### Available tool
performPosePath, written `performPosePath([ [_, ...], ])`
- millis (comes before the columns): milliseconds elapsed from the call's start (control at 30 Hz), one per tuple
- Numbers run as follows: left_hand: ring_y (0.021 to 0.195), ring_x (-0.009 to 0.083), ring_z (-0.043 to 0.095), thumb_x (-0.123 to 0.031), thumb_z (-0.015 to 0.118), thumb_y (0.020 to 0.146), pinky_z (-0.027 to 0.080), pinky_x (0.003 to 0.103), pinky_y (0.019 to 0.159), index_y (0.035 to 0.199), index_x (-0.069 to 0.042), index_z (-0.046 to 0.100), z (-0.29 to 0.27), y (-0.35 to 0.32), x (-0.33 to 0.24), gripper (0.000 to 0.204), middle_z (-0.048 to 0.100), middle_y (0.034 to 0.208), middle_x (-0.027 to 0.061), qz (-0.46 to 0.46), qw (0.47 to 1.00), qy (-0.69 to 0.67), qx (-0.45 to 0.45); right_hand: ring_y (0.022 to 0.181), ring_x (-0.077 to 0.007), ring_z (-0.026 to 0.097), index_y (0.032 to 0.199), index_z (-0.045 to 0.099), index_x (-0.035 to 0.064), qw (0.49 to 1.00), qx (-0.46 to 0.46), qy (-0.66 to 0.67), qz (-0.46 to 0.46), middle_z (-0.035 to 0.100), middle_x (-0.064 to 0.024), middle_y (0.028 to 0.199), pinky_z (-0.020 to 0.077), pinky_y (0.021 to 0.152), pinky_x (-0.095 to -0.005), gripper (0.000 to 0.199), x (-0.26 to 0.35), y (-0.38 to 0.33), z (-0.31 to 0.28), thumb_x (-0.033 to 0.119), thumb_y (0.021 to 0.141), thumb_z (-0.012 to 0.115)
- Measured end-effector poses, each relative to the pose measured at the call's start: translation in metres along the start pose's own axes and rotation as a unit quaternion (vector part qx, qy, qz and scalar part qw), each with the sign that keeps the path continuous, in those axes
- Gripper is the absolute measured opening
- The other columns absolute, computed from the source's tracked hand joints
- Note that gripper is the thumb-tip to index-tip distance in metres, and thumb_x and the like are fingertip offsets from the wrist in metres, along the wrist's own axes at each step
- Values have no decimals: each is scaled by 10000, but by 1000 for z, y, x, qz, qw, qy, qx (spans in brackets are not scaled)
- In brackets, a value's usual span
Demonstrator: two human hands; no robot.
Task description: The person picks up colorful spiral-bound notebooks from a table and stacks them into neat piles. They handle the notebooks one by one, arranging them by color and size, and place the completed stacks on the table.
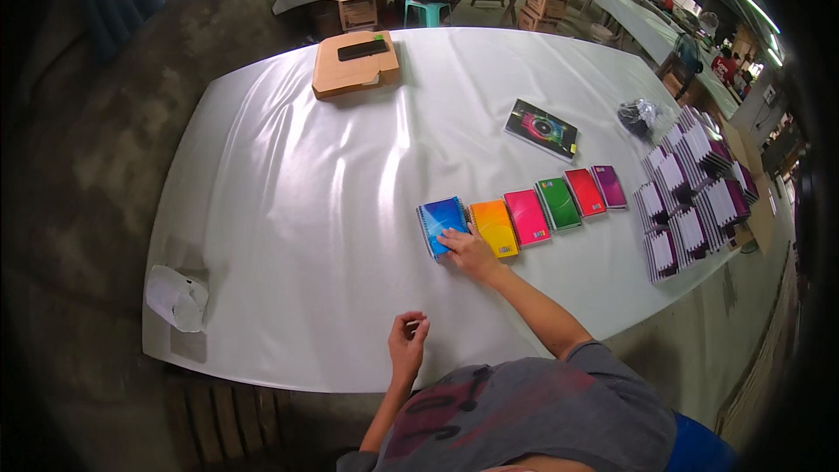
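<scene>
My right hand (473, 255) reaches onto the blue spiral notebook (442, 217), gripping it with some fingers on the cover and others at its right edge. To the right, a slightly slanted row continues with a yellow notebook (494, 229), a pink notebook (527, 217), a green notebook (558, 203), a red notebook (585, 192) and a purple notebook (609, 187). Nearer to me, my left hand (408, 341) hovers by the table's front edge, its fingers loosely curled and nothing visible in them.
Stacks of purple-edged notebooks (695, 197) stand at the table's right end. Behind the row lie a dark book (542, 129) and a plastic bag (645, 118). A flat cardboard box (350, 79) bears a black phone (362, 50). A white roll (177, 299) sits far left.
</scene>
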State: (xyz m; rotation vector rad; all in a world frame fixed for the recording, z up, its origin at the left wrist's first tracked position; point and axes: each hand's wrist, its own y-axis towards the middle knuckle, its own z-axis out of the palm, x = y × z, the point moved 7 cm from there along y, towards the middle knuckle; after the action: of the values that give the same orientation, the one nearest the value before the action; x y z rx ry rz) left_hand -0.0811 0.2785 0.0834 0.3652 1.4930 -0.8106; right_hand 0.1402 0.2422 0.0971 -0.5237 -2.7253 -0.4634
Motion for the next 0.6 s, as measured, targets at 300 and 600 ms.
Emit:
performPosePath([
  [300, 1124, 356, 475, -318, 512, 808, 412, 562, 894, 1296, -14, 327, 64, 38, -21, 603, 448, 1252, 176, -206, 779, -521, 279, 1165, -235, 456, 1213, 515, 141, 977, 96, 86, -173, 474, -97, 1270, 321, 972, -464, 531, 104, -56, -80, 347, 748, 666],
  [600, 1155, 368, 440, -247, 491, 841, 463, 589, 822, 1278, 33, 316, 55, 25, -18, 547, 430, 1254, 167, -205, 865, -411, 202, 1088, -294, 510, 1124, 548, 73, 994, -57, -85, 27, 539, -131, 1173, 387, 918, -408, 389, -48, -73, -49, 230, 781, 643],
])
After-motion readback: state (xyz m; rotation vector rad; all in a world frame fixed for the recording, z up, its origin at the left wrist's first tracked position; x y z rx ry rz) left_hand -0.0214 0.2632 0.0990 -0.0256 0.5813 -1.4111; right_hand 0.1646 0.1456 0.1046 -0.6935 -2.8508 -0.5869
